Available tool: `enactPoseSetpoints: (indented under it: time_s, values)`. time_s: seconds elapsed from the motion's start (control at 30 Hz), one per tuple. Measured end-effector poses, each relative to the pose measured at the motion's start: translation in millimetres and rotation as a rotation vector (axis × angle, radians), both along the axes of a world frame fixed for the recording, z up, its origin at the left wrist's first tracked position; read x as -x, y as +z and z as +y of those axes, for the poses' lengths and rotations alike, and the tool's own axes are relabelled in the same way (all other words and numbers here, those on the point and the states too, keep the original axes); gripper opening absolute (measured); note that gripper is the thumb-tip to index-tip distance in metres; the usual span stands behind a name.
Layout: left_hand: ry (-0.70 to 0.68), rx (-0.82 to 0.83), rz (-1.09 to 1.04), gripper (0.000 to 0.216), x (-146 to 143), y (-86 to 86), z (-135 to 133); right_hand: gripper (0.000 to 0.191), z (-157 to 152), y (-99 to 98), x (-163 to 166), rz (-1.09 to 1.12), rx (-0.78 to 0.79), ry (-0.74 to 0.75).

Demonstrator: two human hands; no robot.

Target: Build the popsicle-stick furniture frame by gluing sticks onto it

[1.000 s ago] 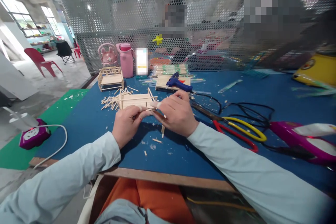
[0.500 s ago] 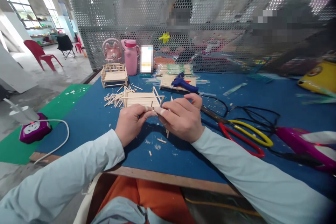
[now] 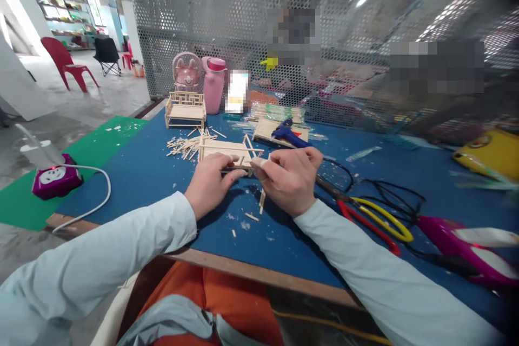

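A miniature bench frame (image 3: 225, 148) made of thin wooden sticks stands on the blue table in front of my hands, its near edge partly hidden by them. My left hand (image 3: 213, 181) is at that near edge, thumb below and fingers above, closed on the frame. Close beside it, my right hand (image 3: 290, 178) pinches a small wooden stick against the frame's right front part; the fingertips cover most of it. Below the right fingers a thin stick piece (image 3: 262, 201) shows, and whether it is held or lying I cannot tell.
Loose sticks (image 3: 188, 145) lie left of the frame, behind them a finished miniature bench (image 3: 185, 111). A blue glue gun (image 3: 290, 133) rests on a stick panel. Scissors (image 3: 381, 219), black cables and a purple power strip (image 3: 466, 248) are to the right; a pink bottle (image 3: 213, 86) stands behind.
My hands have moved slightly forward onto the bench frame's near edge, and the left thumb and fingers have spread a little. The whole view has shifted slightly.
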State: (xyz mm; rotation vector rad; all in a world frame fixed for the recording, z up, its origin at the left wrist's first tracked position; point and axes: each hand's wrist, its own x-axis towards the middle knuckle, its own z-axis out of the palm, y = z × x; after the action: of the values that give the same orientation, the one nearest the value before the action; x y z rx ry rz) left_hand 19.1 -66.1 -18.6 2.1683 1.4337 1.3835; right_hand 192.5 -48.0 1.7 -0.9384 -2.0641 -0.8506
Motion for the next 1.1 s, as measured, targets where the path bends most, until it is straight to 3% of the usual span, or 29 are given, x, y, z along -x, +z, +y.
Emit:
enactPoseSetpoints:
  time_s: [0.27, 0.4, 0.8, 1.1]
  values:
    - [0.024, -0.136, 0.314, 0.028, 1.1, 0.0, -2.0, 0.029, 11.5, 0.8, 2.0, -0.060, 0.034, -0.058]
    - [0.073, -0.108, 0.346, 0.027, -0.4, 0.7, -1.5, 0.031, 10.9, 2.8, 3.3, -0.059, 0.093, -0.066]
    - [0.060, 0.007, 0.363, 0.036, -0.2, 0.2, -0.7, 0.030, 15.8, -2.7, 1.7, -0.098, 0.004, -0.033]
    - [0.049, 0.019, 0.397, 0.042, 0.0, 0.3, -1.3, 0.032, 14.9, -1.3, 3.7, -0.102, 0.056, -0.073]
